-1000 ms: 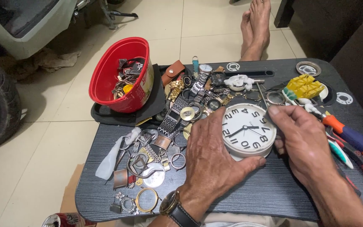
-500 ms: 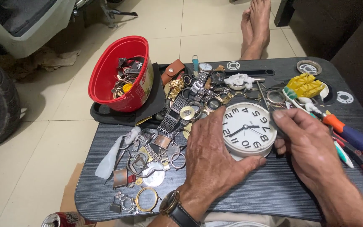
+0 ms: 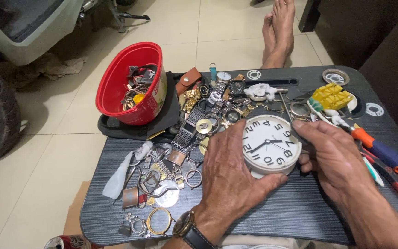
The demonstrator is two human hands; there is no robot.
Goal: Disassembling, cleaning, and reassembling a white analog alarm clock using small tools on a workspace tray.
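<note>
Right hand (image 3: 335, 159) has slid slightly toward the round white clock (image 3: 269, 144) since 0.5 s ago; its grip pinches a thin metal tool (image 3: 285, 107) at the rim. Left hand (image 3: 230, 170) clasps the clock's near edge, steadying it on the dark tabletop (image 3: 272, 210), beside piled watch parts (image 3: 208, 103).
</note>
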